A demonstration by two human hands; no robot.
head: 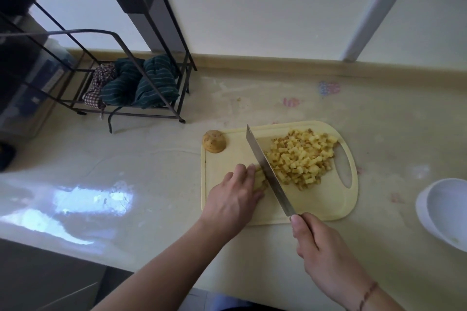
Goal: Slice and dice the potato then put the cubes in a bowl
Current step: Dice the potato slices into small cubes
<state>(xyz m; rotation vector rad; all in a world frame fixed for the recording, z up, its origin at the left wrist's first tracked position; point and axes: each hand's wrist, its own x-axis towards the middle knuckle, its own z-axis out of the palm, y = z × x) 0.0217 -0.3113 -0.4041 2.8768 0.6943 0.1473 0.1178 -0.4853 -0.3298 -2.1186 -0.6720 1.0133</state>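
Now the right hand [326,257] grips the knife [269,171] over the yellow board [316,206]. The left hand [233,199] holds down potato strips [260,178] with curled fingers. Cubes [300,156] sit piled beside the blade. A white bowl [444,209] waits on the surface [151,159].

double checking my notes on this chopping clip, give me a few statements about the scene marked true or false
1. The right hand grips the knife. True.
2. The diced cubes are already in the white bowl. False: they lie piled on the cutting board.
3. The left hand holds potato strips against the blade. True.
4. An uncut potato piece sits at the board's near right corner. False: it sits at the far left corner.
5. The bowl stands left of the board. False: right.
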